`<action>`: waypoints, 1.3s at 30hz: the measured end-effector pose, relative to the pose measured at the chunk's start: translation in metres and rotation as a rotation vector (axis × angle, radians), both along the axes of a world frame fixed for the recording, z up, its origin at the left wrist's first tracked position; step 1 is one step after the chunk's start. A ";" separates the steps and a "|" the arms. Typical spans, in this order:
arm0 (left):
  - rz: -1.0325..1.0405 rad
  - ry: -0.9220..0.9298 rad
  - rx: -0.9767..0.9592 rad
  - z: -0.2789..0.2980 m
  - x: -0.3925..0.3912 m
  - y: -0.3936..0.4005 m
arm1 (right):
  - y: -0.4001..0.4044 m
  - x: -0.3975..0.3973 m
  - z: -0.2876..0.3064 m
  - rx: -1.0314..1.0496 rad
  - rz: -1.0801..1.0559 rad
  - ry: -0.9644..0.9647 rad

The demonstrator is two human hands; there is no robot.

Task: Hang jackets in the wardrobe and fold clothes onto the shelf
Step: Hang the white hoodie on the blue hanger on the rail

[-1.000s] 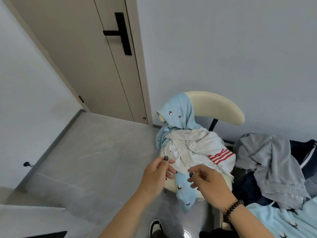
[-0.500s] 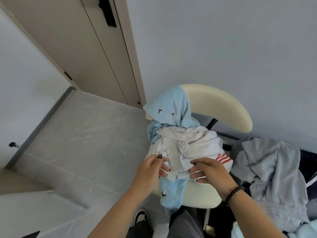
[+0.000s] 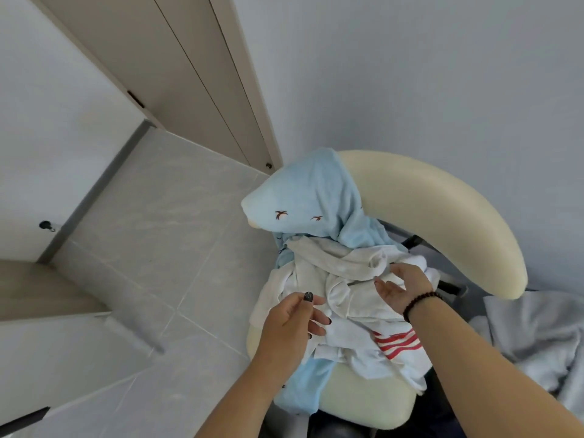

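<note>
A crumpled white garment with red stripes (image 3: 354, 314) lies piled on the seat of a cream chair (image 3: 436, 216). Under it, a light blue garment with small bird prints (image 3: 303, 197) drapes over the chair's backrest and hangs off the seat's front. My left hand (image 3: 294, 324) hovers at the white garment's left edge, fingers relaxed and thumb up, holding nothing. My right hand (image 3: 401, 287), with a bead bracelet at the wrist, lies palm-in on top of the white pile with its fingers spread against the folds.
A grey garment (image 3: 534, 336) lies heaped at the right, beside the chair. A beige door (image 3: 177, 64) stands behind on the left, and grey floor tiles (image 3: 158, 222) stretch in front of it. A pale wall runs behind the chair.
The view has tilted down and come closer to the chair. My right hand has moved from the garment's front edge up onto the top of the white pile. My left hand stays near the left edge.
</note>
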State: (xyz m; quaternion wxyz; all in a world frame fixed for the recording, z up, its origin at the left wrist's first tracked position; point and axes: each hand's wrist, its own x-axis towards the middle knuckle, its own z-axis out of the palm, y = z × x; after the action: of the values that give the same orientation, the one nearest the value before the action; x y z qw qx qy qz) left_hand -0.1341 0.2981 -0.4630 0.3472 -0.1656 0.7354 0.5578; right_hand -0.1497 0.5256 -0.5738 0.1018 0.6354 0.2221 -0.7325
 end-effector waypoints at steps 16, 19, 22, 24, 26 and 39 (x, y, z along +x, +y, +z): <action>0.077 -0.041 -0.101 -0.012 -0.008 0.004 | -0.017 -0.037 -0.028 0.012 0.097 0.169; 0.066 -0.054 -0.089 -0.009 -0.011 0.006 | -0.035 -0.039 0.002 0.082 0.209 0.285; -0.020 -0.103 -0.154 -0.008 -0.012 0.008 | -0.050 -0.026 0.046 0.101 0.388 0.400; -0.125 -0.017 -0.262 -0.009 -0.010 0.011 | -0.052 -0.016 0.082 0.137 0.496 0.477; -0.248 0.153 -0.367 -0.007 -0.008 0.016 | -0.049 -0.008 0.122 0.191 0.633 0.573; 0.080 0.253 0.182 0.086 0.025 -0.009 | -0.057 0.028 0.225 0.710 1.142 0.885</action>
State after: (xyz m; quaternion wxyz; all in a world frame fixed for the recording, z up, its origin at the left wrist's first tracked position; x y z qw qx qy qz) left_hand -0.1095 0.2889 -0.3767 0.2428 -0.0911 0.7125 0.6520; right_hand -0.1218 0.4682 -0.3485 0.1550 0.0689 0.7521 -0.6368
